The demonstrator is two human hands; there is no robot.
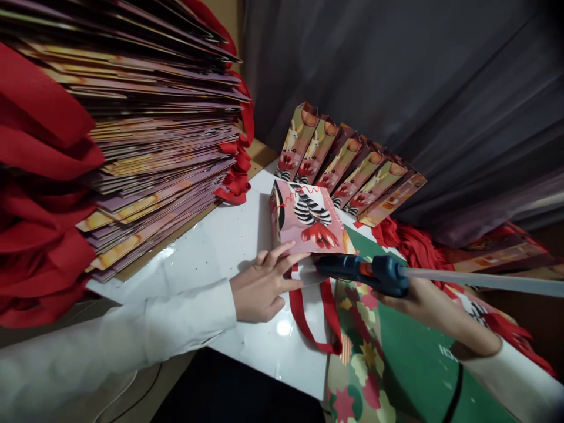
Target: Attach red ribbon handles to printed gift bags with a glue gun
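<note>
A pink paper gift bag (308, 223) with a zebra and red-flower print lies on its side on the white board. Its red ribbon handle (304, 320) loops out from the near end. My left hand (262, 285) is at that end, fingers stretched and spread, the fingertips at the bag's edge. Closed around a dark blue glue gun (365, 270) is my right hand (418, 305); a long whitish glue stick (480, 280) runs out of the gun's rear. The gun's nozzle points left toward the bag's mouth, close to my left fingers. Part of my right hand is hidden behind the gun.
A tall stack of flat printed bags (163, 129) with red ribbons (39, 235) rises at the left. Several similar bags (343, 170) stand in a row behind, before a grey curtain (374, 64). Red ribbons (409, 241), a green sheet (414, 352) and patterned paper (356, 358) lie at the right.
</note>
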